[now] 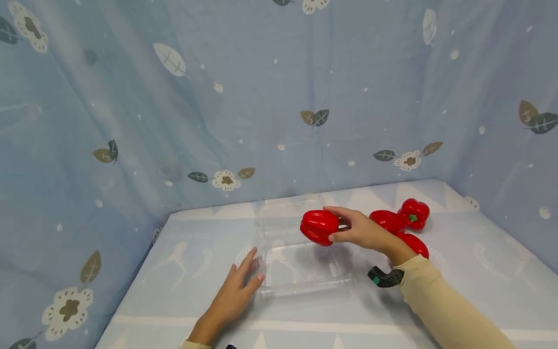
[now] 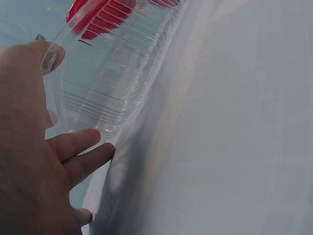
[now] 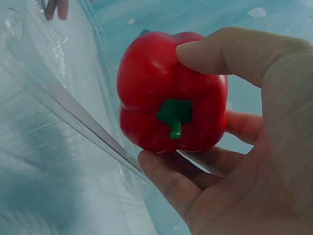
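Okay, red bell pepper point(image 1: 319, 227): glossy, lobed, green stem point(image 3: 175, 116), raised by right side of clear container point(image 1: 301, 267). Right hand point(image 1: 361, 230) grips it between thumb and fingers. Left hand point(image 1: 235, 292), fingers loosely spread, at container's left edge. Three other red peppers point(image 1: 387, 221) farther right.

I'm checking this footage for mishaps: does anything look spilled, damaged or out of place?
Nothing stands out. The right hand holds an intact-looking red pepper near the clear plastic container, the left hand is at the container's edge, and three other red peppers lie grouped on the table. No spill or breakage shows.
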Tool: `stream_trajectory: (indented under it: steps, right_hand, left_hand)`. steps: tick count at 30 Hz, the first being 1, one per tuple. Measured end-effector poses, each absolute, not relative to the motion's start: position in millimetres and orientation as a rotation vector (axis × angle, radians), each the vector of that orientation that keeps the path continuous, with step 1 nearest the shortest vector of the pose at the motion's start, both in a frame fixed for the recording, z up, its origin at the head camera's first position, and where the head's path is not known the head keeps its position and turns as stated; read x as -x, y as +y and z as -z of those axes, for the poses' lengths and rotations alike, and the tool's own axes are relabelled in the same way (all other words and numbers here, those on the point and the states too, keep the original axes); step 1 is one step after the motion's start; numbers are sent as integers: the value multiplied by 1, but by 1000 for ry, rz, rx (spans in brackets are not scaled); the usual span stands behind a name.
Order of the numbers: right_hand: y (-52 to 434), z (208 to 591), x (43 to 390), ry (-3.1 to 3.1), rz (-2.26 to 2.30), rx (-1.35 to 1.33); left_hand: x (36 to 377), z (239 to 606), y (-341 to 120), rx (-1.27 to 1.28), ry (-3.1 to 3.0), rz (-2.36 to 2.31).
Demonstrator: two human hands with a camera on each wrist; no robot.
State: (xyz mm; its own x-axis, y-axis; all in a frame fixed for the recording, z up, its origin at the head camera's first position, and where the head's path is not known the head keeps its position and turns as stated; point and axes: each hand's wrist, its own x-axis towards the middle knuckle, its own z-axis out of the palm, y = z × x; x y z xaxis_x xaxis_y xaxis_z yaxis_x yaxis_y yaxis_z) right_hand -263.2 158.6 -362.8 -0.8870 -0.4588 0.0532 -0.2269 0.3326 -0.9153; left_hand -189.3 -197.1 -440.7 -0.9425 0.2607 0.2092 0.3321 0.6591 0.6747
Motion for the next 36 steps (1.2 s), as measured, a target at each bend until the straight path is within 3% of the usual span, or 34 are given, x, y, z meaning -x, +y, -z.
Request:
stream_trajectory:
  steps: [23, 36]
  right_hand:
    - [140, 359, 278, 2446, 1257, 603]
    - [137, 361, 278, 2530, 1113, 865]
  left_hand:
    - [187, 440, -197, 477, -2753, 1256]
    - [190, 440, -196, 467, -2738, 1227]
